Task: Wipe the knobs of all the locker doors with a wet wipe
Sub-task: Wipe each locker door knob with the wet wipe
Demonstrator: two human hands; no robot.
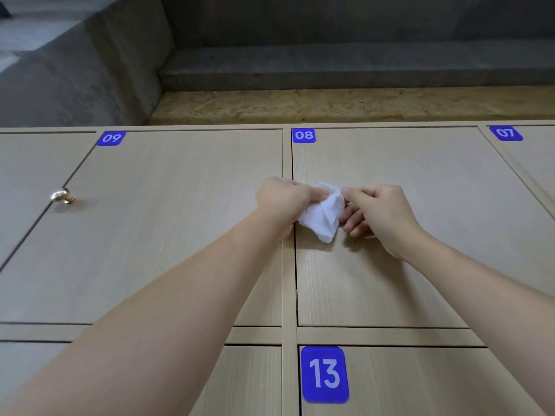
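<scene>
The left hand [282, 202] and the right hand [378, 214] are each pinching the crumpled white wet wipe [322, 216] between them against the left edge of locker door 08 [390, 235], while a brass knob [61, 196] is standing exposed left of door 09 [168, 229].

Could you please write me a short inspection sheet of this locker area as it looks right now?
Surface: pale wood-look locker doors, numbered 09, 08, 07, 13.
Job's things: white wet wipe bunched at the left edge of door 08; brass knob on the door left of 09.
Clutter: nothing seen.
Grippers: left hand and right hand both pinch the wipe.
Cables: nothing seen.
Surroundings: chipboard strip and grey concrete wall above the lockers.
</scene>
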